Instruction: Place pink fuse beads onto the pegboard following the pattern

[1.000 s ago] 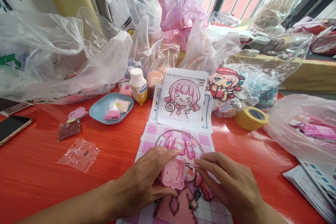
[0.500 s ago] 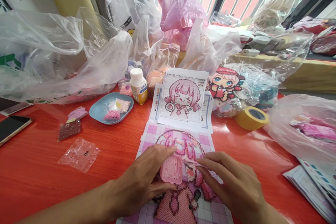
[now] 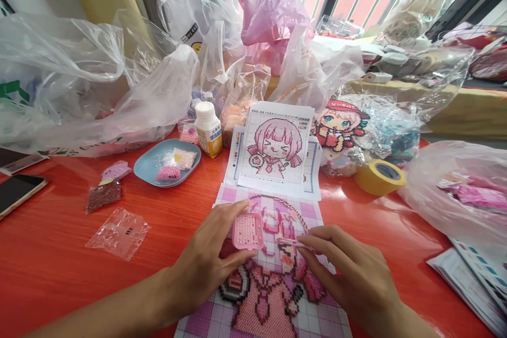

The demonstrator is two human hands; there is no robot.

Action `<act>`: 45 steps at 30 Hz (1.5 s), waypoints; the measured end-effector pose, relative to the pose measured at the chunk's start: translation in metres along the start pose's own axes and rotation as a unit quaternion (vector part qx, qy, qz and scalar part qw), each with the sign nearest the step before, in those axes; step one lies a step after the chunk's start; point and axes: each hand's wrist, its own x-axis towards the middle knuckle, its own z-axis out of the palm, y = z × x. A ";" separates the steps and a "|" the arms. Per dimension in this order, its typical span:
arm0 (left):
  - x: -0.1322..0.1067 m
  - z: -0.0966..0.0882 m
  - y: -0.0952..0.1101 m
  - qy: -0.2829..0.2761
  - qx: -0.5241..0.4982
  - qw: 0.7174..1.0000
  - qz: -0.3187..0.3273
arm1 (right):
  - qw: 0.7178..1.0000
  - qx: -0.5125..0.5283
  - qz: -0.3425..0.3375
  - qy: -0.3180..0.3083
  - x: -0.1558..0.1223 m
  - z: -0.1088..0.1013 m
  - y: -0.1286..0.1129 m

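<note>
My left hand point(image 3: 202, 253) grips a small pink bead tray point(image 3: 248, 231) by its edges, thumb below and fingers above. Pink beads lie in the tray. In my right hand point(image 3: 348, 269) is a pair of pink tweezers point(image 3: 291, 243), pinched between thumb and fingers, with the tips over the bead picture. Beneath both hands lies the pegboard point(image 3: 202, 322) with a pink-haired bead figure point(image 3: 261, 303) on it, partly filled in, on a purple and white checked ground. Behind it leans a printed pattern sheet point(image 3: 276, 148) of the same figure.
On the left are a blue plate point(image 3: 146, 166) with bead packets, an empty bag marked H12 point(image 3: 119, 233), more bead packets point(image 3: 105, 190) and a phone point(image 3: 19, 193). A bottle point(image 3: 208, 129), yellow tape point(image 3: 380, 177) and plastic bags point(image 3: 79, 79) stand behind; papers point(image 3: 467, 280) lie right.
My left hand has moved the bead tray up and to the left, uncovering more of the bead figure. The tweezers' tips have shifted slightly and stand apart from the tray.
</note>
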 end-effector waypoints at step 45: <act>0.002 0.000 0.002 0.015 0.001 1.000 -0.014 | 0.999 -0.009 -0.005 -0.048 -0.004 0.003 0.006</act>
